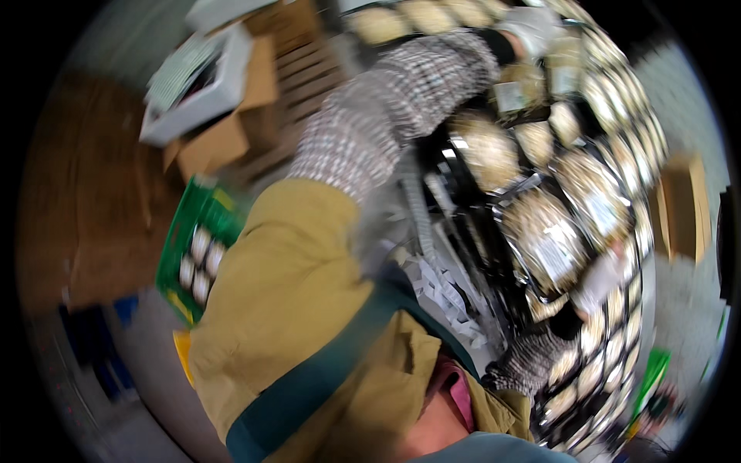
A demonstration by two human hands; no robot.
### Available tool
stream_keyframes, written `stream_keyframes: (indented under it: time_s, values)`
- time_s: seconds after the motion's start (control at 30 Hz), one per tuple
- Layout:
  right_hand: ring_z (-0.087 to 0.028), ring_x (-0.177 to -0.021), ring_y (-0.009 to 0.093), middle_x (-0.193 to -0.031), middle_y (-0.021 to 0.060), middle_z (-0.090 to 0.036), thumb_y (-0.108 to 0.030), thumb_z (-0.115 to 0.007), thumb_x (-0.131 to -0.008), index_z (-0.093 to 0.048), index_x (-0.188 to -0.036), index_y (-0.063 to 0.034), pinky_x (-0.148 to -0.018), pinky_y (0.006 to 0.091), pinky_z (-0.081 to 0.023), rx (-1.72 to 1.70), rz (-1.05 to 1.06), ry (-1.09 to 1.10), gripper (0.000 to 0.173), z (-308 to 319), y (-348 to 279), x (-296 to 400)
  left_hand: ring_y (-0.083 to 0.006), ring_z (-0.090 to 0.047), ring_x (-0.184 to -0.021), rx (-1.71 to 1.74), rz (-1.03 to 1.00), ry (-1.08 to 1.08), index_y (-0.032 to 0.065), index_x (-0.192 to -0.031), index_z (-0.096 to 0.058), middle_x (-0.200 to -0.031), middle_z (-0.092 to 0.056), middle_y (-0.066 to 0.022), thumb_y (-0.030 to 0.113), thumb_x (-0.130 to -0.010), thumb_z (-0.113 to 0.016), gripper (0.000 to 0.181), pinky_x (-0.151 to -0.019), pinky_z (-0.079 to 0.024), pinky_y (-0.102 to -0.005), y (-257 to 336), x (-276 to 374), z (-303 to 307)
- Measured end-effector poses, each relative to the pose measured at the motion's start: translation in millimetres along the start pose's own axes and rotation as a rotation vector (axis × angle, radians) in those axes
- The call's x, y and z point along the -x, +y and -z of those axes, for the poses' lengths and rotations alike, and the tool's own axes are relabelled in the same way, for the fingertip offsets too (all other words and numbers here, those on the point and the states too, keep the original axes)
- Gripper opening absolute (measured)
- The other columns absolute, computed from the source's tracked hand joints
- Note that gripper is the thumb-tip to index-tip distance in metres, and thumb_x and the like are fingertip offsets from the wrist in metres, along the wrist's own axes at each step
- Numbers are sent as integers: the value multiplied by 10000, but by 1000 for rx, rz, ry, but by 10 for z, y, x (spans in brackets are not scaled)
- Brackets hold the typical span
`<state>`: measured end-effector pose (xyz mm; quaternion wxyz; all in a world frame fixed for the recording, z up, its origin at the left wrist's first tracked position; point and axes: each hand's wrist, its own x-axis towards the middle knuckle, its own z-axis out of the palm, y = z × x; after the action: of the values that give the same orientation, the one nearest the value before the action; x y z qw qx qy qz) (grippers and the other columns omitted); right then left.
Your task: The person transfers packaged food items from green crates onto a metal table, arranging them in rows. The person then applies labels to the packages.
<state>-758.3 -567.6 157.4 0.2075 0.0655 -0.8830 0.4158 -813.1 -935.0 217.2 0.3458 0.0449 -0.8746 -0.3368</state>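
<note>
My left hand, in a white glove, reaches to the far top of a broad stack of film-wrapped black trays, beside a labelled pack. Its fingers are blurred. My right hand, also gloved, lies against the right side of a large labelled pack of pale, stringy food, perhaps mushrooms. Whether it grips the pack is unclear. Another large pack lies just beyond, and a smaller labelled one is below my left forearm. Many similar packs sit in rows around them.
Left of me stands a green crate with several small packs. Beyond it are a white foam box, an opened cardboard box and a wooden pallet. White paper strips lie near my chest. A cardboard box stands at the right.
</note>
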Motion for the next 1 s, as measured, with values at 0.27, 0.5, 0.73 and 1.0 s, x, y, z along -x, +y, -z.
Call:
stream_keyframes:
  time_s: [0.27,0.5,0.73,1.0]
  values:
    - [-508,-644,212,-729,127,-543,-286,-557,-887,-518,-870,18,-614,313,-439,14,612,-158,307,-242,-1701,936,-291,-598,-536,-130,413,605,-44,-727,-569,-620,-588,-184,322,-832,-517,384,-537,-487,-386,-105,2474,2688]
    - [-579,-845,298,-903,210,-594,-213,-571,-857,-534,-940,13,-767,354,-445,-286,736,-1103,243,-2375,-3137,3843,-358,-590,-730,-1054,932,865,77,-939,-524,-827,-584,-173,283,-880,-507,215,-642,-477,-429,-571,6683,4330]
    - [-595,-795,412,-819,246,-606,-218,-566,-834,-493,-930,-17,-691,442,-473,-229,922,-1346,235,-4549,-3176,7225,-307,-593,-712,-1359,1413,1146,37,-849,-542,-800,-597,-161,243,-859,-578,210,-680,-471,-377,-171,9350,5290]
    - [-392,-1222,322,-1381,181,-335,-461,-655,-745,-356,-1313,9,-1007,352,-326,-11,894,-2400,795,-4086,-3051,8548,-222,-542,-733,-865,1502,1378,-30,-854,-546,-793,-576,-162,200,-883,-542,232,-717,-436,-344,-419,10015,5169]
